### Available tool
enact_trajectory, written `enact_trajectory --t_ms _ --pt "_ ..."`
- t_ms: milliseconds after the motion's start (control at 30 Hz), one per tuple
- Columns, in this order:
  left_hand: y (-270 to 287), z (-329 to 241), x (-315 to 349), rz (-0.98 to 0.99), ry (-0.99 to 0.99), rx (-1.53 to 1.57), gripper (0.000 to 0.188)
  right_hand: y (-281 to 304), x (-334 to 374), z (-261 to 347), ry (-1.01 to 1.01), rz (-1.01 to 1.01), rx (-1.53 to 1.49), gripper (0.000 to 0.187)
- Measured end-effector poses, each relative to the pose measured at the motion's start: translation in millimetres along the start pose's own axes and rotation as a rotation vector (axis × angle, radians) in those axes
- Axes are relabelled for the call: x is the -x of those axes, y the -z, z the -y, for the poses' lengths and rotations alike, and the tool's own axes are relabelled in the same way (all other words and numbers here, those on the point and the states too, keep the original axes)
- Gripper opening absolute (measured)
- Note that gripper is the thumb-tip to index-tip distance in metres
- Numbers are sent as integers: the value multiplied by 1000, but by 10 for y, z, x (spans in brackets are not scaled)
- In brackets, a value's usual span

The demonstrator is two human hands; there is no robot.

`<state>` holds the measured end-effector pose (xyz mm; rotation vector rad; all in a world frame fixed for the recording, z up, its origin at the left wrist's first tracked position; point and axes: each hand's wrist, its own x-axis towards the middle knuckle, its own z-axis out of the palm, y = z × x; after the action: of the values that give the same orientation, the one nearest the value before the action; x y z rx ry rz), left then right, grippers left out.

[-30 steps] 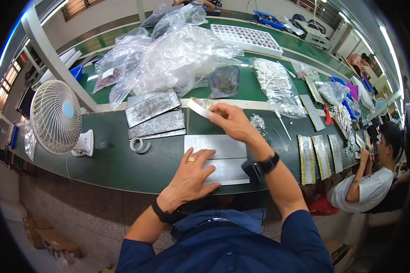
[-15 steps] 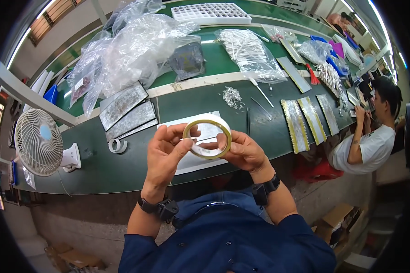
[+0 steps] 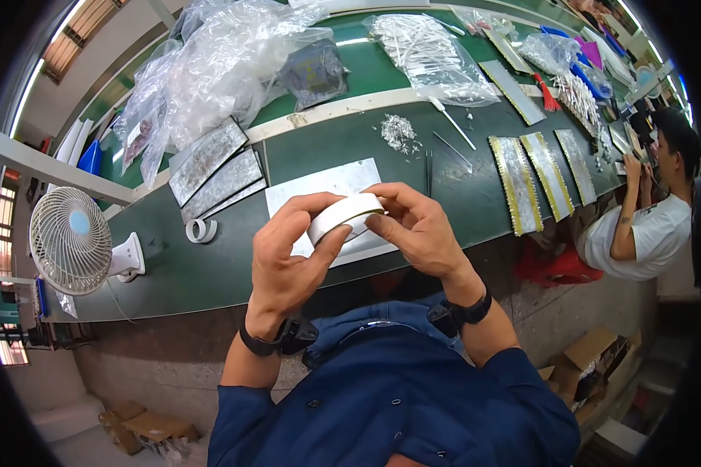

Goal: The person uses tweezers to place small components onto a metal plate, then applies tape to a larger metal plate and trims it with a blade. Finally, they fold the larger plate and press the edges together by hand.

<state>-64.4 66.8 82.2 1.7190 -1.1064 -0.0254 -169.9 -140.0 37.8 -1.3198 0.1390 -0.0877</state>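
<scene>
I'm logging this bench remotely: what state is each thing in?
Tape roll: tilted, held by left hand and right hand
White ring: on bench
Fan: standing, whether spinning unclear
Clear plastic: crumpled
Bag of white sticks: filled, closure unclear
Mottled plates: overlapping
Cardboard box: open

Worn on my head, a fisheye camera looks down on my nearby hands and the bench beyond.

The fingers of the left grip and right grip cover the sides of the white roll, and both grips hide part of the metal sheet beneath. Far beyond them, a white tray and clear plastic bags are cut by the top edge. Silvery bits beyond the right grip are too small to identify.
</scene>
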Motion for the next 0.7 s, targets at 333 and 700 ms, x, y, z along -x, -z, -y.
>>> enact_trajectory --t_ms 333,700 --pt "-26 45 -13 -28 -77 94 28 13 171 -7 59 57 -195 46" --pt "12 36 8 12 -128 91 40 24 239 168 -39 177 -67 53"
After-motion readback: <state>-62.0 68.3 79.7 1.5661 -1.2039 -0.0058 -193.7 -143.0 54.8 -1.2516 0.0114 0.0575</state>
